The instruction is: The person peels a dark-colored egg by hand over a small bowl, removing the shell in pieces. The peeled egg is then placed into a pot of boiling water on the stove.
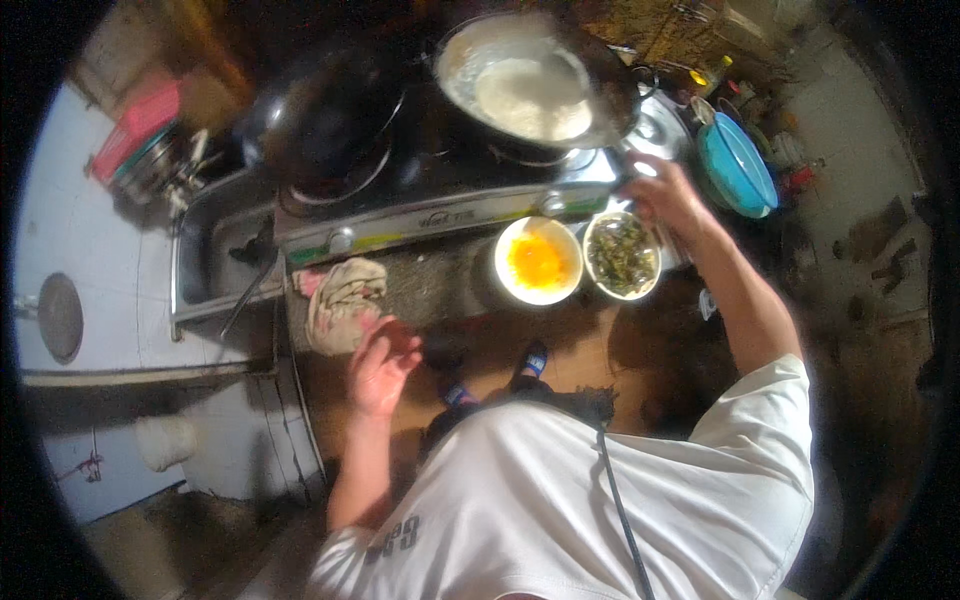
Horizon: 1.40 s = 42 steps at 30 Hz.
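Observation:
My left hand is raised in front of the counter edge, holding nothing, its fingers apart and slightly curled. It is closest to a crumpled, stained cloth on the counter. My right hand reaches to the right end of the gas stove, just above a bowl of dark chopped greens. Blur hides whether its fingers grip anything. Left of the greens stands a white bowl with yellow-orange beaten egg. On the right burner sits a pan with whitish liquid inside, close beyond my right hand.
A dark wok covers the left burner. Left of the stove is a steel sink, with a pink basket behind it. To the right are a shiny metal lid, a blue basin and several bottles. A dark cord crosses my shirt.

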Available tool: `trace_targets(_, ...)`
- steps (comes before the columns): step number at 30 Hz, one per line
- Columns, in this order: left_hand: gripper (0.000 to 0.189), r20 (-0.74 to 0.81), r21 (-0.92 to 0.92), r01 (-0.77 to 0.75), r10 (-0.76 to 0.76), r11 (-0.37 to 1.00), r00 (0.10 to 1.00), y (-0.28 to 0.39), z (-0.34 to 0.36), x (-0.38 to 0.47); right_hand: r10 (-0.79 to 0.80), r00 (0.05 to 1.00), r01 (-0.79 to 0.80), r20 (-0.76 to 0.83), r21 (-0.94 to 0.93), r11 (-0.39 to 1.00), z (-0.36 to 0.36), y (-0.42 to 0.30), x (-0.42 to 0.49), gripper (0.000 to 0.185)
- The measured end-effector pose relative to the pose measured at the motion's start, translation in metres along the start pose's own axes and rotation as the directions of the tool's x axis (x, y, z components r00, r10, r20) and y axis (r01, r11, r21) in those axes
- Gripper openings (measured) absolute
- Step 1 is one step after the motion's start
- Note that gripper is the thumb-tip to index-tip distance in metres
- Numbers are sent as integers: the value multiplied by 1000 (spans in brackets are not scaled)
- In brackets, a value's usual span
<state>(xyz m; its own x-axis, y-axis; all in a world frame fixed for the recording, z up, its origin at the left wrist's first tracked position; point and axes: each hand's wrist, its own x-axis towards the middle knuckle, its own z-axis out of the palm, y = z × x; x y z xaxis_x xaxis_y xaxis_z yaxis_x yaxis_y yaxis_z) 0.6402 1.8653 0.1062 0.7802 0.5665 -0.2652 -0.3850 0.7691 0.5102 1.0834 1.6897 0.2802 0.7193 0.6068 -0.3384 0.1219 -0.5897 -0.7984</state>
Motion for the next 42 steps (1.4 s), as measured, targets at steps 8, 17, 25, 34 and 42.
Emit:
trace_targets(8,39,-95,127,-140,152,982,984,16,46,1,-18,923,-225,385,576,786,-35,5,-17,60)
trace_targets(17,47,43,327,-271,273,905,961,31,134,25,-217,970,213,106,46,976,-64,28,50,73)
trace_targets(25,53,100,493,-304,294,815,951,55,196,57,-76,961,6,266,253,967,-68,24,54,68)
trace_targets(34,55,217,587,-392,329,708,919,76,254,79,-84,899,20,429,152,988,-96,6,14,67)
trace_targets(42,51,239,567,-364,275,739,931,75,259,99,-135,973,129,186,42,991,-94,34,21,64)
